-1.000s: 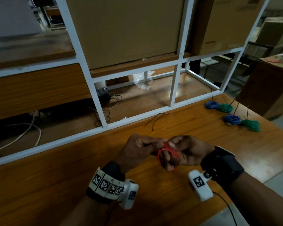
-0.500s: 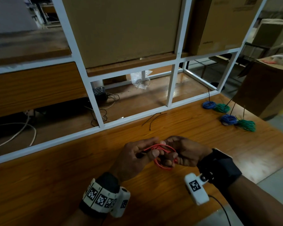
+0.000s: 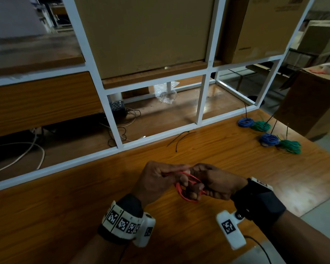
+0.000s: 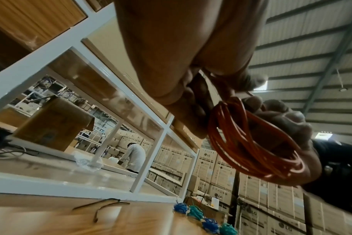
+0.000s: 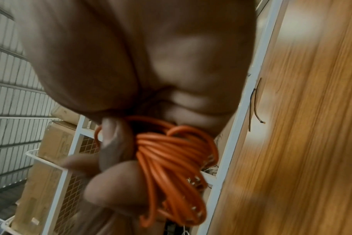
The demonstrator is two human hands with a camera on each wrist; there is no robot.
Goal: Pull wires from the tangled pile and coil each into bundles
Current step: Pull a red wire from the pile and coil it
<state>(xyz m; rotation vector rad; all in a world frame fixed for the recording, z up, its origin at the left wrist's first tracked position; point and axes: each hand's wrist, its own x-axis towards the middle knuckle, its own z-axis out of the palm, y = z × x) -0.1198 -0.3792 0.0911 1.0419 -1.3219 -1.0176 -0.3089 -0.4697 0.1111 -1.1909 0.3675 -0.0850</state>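
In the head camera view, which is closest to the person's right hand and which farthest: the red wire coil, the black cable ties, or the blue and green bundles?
From the right hand:
1. Red wire coil, held in both hands.
2. Black cable ties, ahead by the white frame.
3. Blue and green bundles, far right.

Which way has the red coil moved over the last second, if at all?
No. The red coil stays the same stretch on the near side of the black cable ties.

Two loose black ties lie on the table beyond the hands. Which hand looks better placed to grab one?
Left, probably. The right hand has the red wire coil looped around its fingers; the left hand only pinches a strand.
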